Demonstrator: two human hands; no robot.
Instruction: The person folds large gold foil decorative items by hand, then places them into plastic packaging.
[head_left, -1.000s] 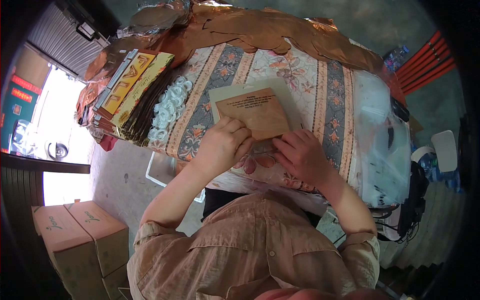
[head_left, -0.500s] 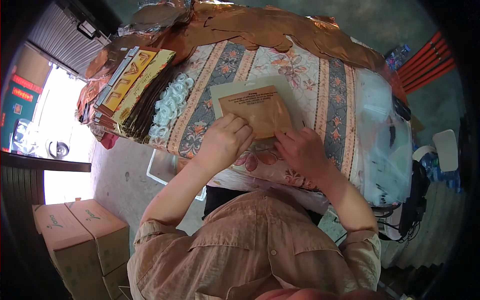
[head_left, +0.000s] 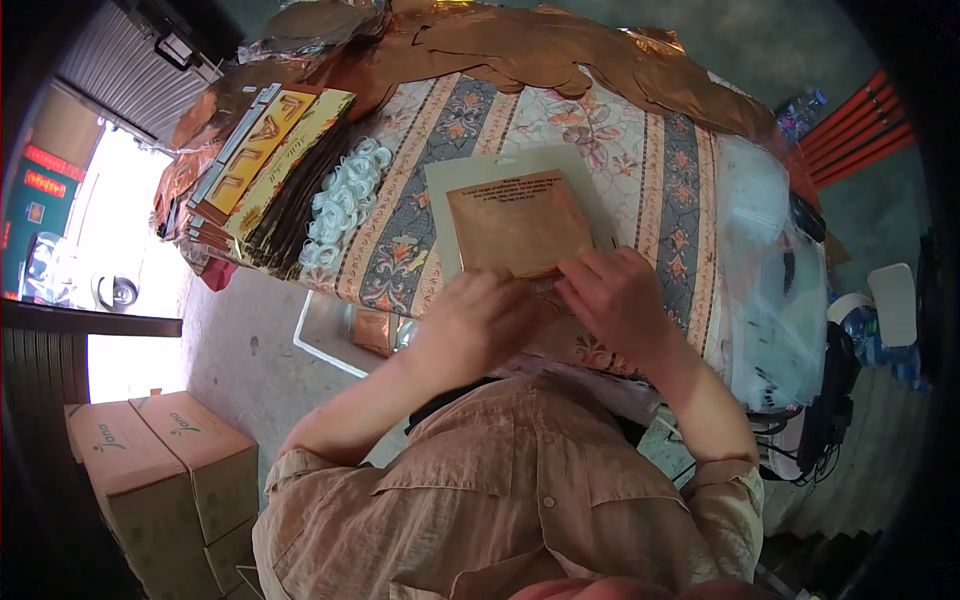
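Observation:
A flat packet lies on the table in front of me: a clear plastic bag with copper-coloured foil inside and a printed warning at its top. Behind it a pale card with a hang hole shows around the edges. At the packet's lower edge, my left hand has its fingers curled closed, the fingertips mostly hidden. My right hand pinches the packet's lower right corner.
Left of the packet lie a heap of white ribbon coils and a stack of printed balloon cards. Copper foil sheets cover the far edge. Clear plastic bags lie at the right. Cartons stand on the floor at left.
My left hand has slid down and right from the packet's lower left to its bottom edge, uncovering more of its face. My right hand has barely moved.

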